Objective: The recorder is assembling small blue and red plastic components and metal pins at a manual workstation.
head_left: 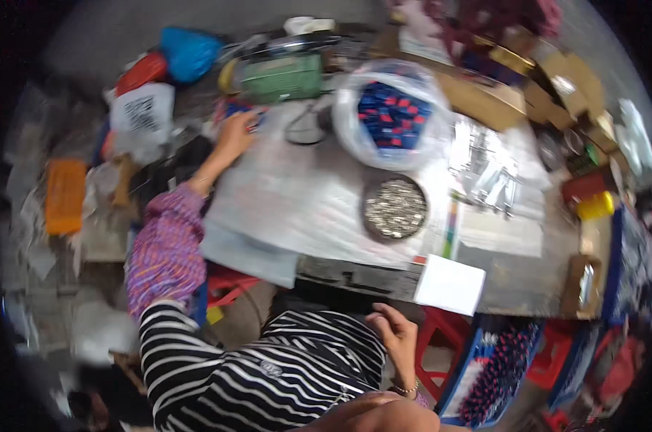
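Nearest, at 6 o'clock, the right hand [396, 338] rests against the striped shirt [268, 367] by the person's lap, fingers loosely curled, apparently holding nothing, though blur hides the palm. Past it lie a white card [450, 284] at the tabletop [517, 284] edge, then a round tin of small silver bits [394, 209] near centre. The left arm, in a purple patterned sleeve [166, 248], stretches to 11 o'clock; the left hand [234, 137] sits on small red-and-blue items [234, 109] at the tabletop's far-left corner. Grip can't be told, too smeared. Left hand is clearly nearer those; long axis unreadable. Further, at 12 to 1 o'clock, a clear plastic bag of red-and-blue pieces [392, 115] and a green box [281, 78]. Rim is dark, blurred.
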`<control>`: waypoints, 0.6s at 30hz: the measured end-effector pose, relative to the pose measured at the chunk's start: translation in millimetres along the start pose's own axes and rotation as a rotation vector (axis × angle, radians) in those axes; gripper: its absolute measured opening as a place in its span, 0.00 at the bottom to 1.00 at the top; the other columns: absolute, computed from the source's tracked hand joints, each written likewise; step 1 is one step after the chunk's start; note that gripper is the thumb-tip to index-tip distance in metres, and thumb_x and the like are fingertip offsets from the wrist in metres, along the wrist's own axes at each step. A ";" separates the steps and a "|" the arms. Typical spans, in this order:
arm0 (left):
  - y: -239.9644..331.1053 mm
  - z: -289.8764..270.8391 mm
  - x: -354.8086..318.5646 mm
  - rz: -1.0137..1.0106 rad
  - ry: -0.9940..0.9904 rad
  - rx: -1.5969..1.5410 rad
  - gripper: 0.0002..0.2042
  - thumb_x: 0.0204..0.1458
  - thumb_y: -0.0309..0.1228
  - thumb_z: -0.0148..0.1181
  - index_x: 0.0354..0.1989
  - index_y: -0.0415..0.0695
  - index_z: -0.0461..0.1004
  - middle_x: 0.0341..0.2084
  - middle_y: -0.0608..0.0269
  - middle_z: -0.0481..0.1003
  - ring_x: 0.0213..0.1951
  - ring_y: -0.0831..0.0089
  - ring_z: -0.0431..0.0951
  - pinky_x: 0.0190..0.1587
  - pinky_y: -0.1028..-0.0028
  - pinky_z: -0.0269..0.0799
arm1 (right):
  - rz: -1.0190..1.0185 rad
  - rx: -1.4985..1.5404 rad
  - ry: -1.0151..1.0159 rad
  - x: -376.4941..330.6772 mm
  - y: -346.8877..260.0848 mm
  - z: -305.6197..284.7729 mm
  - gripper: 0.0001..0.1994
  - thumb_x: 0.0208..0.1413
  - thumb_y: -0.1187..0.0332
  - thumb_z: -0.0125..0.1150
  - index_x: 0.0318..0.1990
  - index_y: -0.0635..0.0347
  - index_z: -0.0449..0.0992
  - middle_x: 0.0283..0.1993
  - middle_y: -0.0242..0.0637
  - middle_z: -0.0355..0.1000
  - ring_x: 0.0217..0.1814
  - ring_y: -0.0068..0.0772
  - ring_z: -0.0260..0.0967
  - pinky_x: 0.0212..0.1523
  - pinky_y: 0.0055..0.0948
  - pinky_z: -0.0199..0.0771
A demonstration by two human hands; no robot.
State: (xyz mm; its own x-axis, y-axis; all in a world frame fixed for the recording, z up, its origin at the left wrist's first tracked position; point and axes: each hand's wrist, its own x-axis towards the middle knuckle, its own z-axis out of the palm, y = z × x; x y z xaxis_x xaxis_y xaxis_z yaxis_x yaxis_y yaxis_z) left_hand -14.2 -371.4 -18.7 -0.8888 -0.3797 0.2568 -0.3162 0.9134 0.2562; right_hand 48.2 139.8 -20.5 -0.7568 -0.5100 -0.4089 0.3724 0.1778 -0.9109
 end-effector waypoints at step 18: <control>156.2 -17.4 -2.0 0.343 -0.190 -0.698 0.05 0.53 0.23 0.53 0.36 0.37 0.73 0.25 0.74 0.69 0.25 0.88 0.63 0.27 0.85 0.58 | -0.552 -0.308 -0.030 2.4 -41.9 -25.9 0.15 0.52 0.68 0.58 0.46 0.67 0.71 0.36 0.44 0.75 0.37 0.38 0.73 0.39 0.30 0.71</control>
State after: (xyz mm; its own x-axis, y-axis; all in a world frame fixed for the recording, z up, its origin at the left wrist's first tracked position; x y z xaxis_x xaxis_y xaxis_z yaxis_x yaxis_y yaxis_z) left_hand -56.0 -230.5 37.1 -0.9600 -0.0053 0.2798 0.2098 0.6480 0.7322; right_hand 16.9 153.0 15.2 -0.7760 -0.6185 0.1236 -0.2437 0.1133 -0.9632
